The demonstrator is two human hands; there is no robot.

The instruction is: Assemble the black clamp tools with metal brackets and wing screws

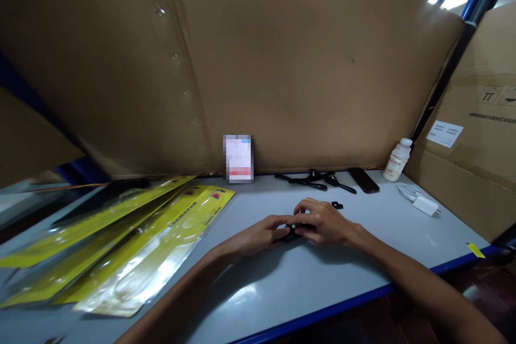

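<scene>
My left hand (260, 234) and my right hand (320, 220) meet over the middle of the table. Both are closed, with fingertips and thumbs pinching a black piece (293, 229) between them. The fingers cover most of it, so its kind is unclear; a small light spot shows on it. Just behind my right hand a small black part with a hole (337, 205) shows on the tabletop. Farther back lie black spring clamps (318, 176) with long handles, touching neither hand.
Yellow-backed clear plastic packages (161, 242) spread over the left side. A blurred-out upright card or screen (238, 158) leans against the cardboard wall (282, 64). At the back right are a black phone (363, 180), a white bottle (397, 160) and a white charger with cable (426, 205).
</scene>
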